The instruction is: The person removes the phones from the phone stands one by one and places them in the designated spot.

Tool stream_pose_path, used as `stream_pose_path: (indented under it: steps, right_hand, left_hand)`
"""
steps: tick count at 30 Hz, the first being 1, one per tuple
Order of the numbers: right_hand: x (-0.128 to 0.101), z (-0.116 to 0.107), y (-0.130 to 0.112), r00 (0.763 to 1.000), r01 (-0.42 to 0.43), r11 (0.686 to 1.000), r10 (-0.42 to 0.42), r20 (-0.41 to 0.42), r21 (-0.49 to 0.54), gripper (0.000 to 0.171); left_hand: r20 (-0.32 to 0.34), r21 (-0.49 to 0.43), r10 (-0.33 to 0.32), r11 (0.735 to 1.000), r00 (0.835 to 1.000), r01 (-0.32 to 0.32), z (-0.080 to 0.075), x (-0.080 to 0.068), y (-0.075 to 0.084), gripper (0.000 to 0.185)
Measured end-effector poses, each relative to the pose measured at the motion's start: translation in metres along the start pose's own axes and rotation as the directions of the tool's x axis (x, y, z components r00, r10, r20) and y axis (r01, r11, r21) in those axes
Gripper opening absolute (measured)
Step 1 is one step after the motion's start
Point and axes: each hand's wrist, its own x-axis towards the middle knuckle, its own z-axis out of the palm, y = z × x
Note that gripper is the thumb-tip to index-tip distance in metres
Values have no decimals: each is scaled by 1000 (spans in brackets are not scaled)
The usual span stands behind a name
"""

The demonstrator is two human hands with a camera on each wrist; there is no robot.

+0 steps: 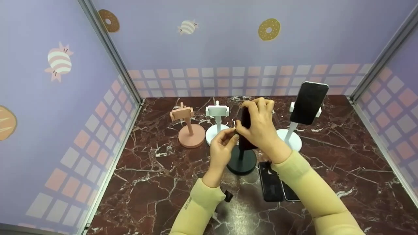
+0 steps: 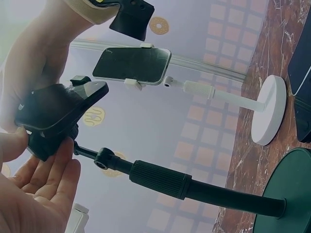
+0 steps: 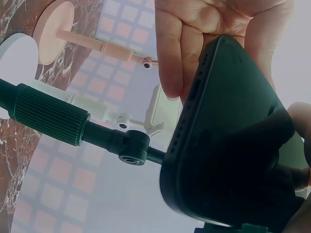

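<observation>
Mostly hidden in the head view: a dark phone (image 1: pixel 245 121), covered by the right hand (image 1: pixel 259 125) so that only a narrow strip of its left edge shows; no telling from there whether it is seated in the clamp. Held near the middle of the tabletop (image 1: pixel 156 182), above the black stand (image 1: pixel 242 160), long axis close to upright, top end toward the back wall. Seen clearly only in the right wrist view, where fingers curl over 1 long edge and the thumb presses the opposite side of the phone (image 3: pixel 228 141). Left hand (image 1: pixel 222 148) just beside it, thumb and fingertips pinched at the lower left edge, where the left wrist view shows them on the black clamp head (image 2: pixel 56 116) atop the stand's arm. Cut off by the right forearm: 2 dark phones (image 1: pixel 271 181) lying flat near the front edge, long axes running front to back, the right 1 largely covered. Toward the back right corner, a white stand (image 1: pixel 290 137) carrying another phone (image 1: pixel 308 102), tilted, top leaning right. Toward the back left, a pink stand (image 1: pixel 189 129) and a second white stand (image 1: pixel 217 124), both clamps bare. Small black object (image 1: pixel 228 195) by the left sleeve, too small to identify.
</observation>
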Motion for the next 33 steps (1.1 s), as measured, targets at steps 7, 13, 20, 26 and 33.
stream_pose_path:
  steps: [7, 13, 20, 26, 33]
  right_hand:
    - [-1, -1, 2, 1000, 20, 999, -20, -16, 34, 45]
    - [-1, -4, 2, 1000, 20, 998, -20, 0, 55, 44]
    - [-3, -5, 3, 999, 42, 995, -42, -7, 90, 43]
    - [-5, -7, 4, 998, 64, 992, -62, -24, 108, 42]
    - [-6, -6, 4, 997, 76, 991, -72, -39, 108, 40]
  left_hand:
    - [-3, 5, -4, 1000, 1000, 4, 0, 0, -1, 22]
    - [-7, -6, -4, 1000, 1000, 4, 1, 1, -3, 22]
    - [-7, -13, -7, 1000, 1000, 7, 1, 1, 0, 22]
    - [0, -11, -2, 1000, 1000, 2, 0, 1, 0, 23]
    - [4, 3, -3, 1000, 1000, 3, -1, 1, -3, 24]
